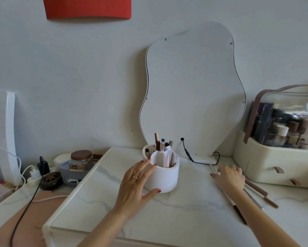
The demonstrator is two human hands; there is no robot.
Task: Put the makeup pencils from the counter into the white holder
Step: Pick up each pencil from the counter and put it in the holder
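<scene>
The white holder [164,175] stands on the marble counter [167,207] in front of the mirror, with several pencils and brushes upright in it. My left hand [137,182] touches its left side, thumb near the base and fingers spread at the rim. My right hand [229,177] lies palm down on the counter to the right, fingers on the surface over the top ends of the makeup pencils [256,195]. Several pencils lie there side by side, one brown-capped, one silver, one dark [239,214] beside my forearm. Whether the fingers grasp one is hidden.
A wavy mirror [192,90] leans on the wall with a black cable [189,154] at its foot. A cream cosmetics case [274,157] full of bottles stands at the right. At the left are a jar [81,160], chargers and cords.
</scene>
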